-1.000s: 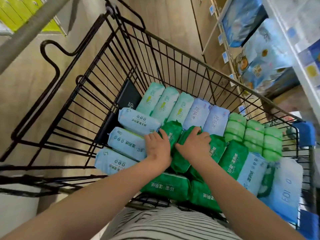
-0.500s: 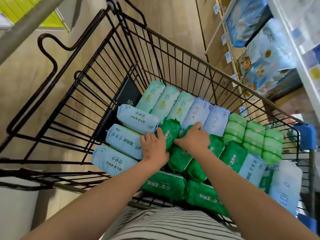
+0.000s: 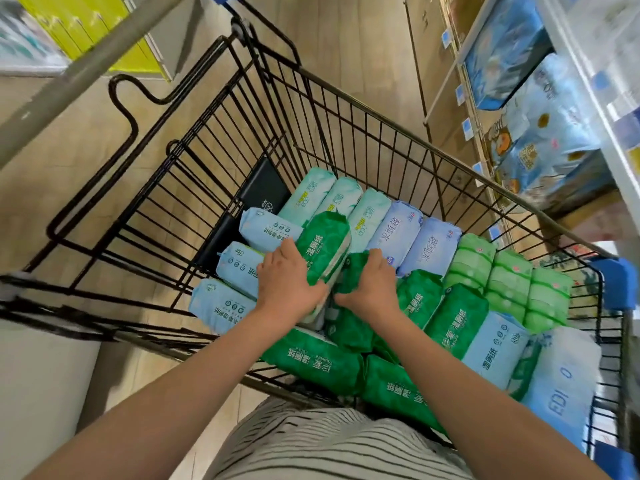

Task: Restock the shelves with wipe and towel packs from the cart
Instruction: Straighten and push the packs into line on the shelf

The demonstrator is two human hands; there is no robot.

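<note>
While both arms reach down into the black wire cart (image 3: 381, 133), the left hand (image 3: 289, 280) is wrapped around a dark green wipe pack (image 3: 323, 245). That pack is tipped up on end in the middle of the frame, sitting higher than the packs around it. The right hand (image 3: 372, 287) is just beside it, fingers curled over the far edge of a second dark green pack (image 3: 351, 271) lying down in the pile. Light blue packs (image 3: 242, 268) are stacked left of the hands, mint ones (image 3: 308, 195) run along the back row, and pale green bundles (image 3: 509, 282) sit at right. Upper right of the frame has a shelf (image 3: 587, 95) with big blue packages (image 3: 505, 53).
</note>
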